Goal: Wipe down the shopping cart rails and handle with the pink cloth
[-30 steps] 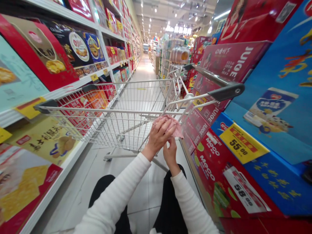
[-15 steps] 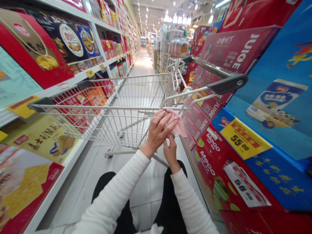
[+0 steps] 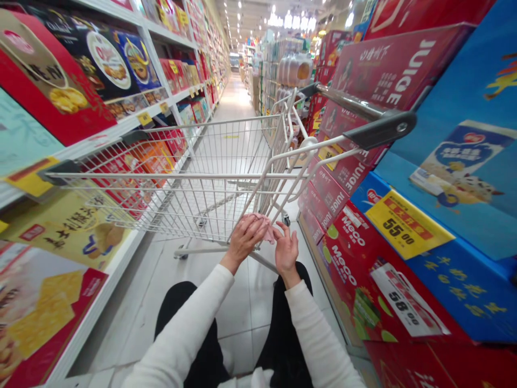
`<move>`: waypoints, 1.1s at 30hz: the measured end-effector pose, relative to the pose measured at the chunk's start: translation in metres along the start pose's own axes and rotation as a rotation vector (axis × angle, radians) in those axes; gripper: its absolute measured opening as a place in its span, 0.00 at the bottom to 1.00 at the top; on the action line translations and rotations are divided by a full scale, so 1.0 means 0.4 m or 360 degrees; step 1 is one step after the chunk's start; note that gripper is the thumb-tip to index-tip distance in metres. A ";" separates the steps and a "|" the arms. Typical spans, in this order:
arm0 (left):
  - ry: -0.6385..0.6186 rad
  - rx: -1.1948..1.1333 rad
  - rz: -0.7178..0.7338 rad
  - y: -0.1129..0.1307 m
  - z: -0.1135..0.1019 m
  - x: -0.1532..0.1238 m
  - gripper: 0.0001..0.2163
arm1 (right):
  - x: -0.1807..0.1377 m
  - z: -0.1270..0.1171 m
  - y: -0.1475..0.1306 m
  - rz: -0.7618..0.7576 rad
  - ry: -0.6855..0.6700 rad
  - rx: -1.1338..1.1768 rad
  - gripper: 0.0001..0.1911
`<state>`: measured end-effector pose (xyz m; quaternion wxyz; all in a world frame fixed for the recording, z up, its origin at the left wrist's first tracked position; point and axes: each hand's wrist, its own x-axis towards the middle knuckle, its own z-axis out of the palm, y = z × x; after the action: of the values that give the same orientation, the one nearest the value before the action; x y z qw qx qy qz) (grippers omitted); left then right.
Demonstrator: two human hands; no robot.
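A wire shopping cart (image 3: pixel 169 175) stands crosswise in front of me, its dark handle (image 3: pixel 355 105) off to the right. My left hand (image 3: pixel 245 237) is closed over a crumpled pink cloth (image 3: pixel 265 226), against the lower wire side near the cart's rear end. Just to the right, my right hand (image 3: pixel 286 249) has its fingers apart and palm partly turned up. Its fingertips come close to the cloth's edge; whether they touch it I cannot tell.
Shelves (image 3: pixel 121 126) of boxed snacks line the left side. Stacked drink cartons (image 3: pixel 343 231) with yellow and white price tags rise close on the right. Tiled floor (image 3: pixel 236 302) lies below, and the aisle (image 3: pixel 234 99) runs on beyond the cart.
My left hand and the cloth have moved down and slightly left, from the upper side rail to lower wires. My right hand has opened out from beneath the cloth.
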<state>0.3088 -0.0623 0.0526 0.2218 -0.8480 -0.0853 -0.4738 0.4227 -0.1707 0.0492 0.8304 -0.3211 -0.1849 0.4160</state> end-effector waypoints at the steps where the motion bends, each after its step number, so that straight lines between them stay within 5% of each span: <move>1: 0.0023 -0.0016 -0.0010 -0.003 -0.003 0.020 0.17 | -0.001 0.004 -0.001 -0.0017 0.0028 0.0000 0.31; 7: 0.0153 -0.0114 -0.0074 -0.005 0.020 0.090 0.22 | -0.008 0.010 0.008 -0.0132 0.0097 -0.0021 0.33; 15: -0.0124 -0.0111 -0.0114 -0.007 0.010 -0.145 0.21 | -0.018 -0.024 0.027 -0.0141 0.0119 -0.0048 0.31; 22: -0.0041 -0.0095 -0.0263 -0.026 0.039 -0.161 0.21 | -0.010 -0.018 0.024 -0.0192 0.0098 -0.0142 0.30; 26: -0.0075 -0.0051 -0.0279 -0.006 0.066 -0.239 0.17 | -0.011 -0.015 0.027 -0.0217 0.0149 -0.0189 0.29; 33: -0.0153 -0.0001 -0.0426 0.034 0.026 -0.355 0.14 | -0.010 0.006 0.022 -0.0236 0.0213 -0.0233 0.28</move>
<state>0.2454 -0.0605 -0.0756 0.1520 -0.8508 -0.2080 -0.4580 0.4139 -0.1689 0.0446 0.8437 -0.3933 -0.1824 0.3164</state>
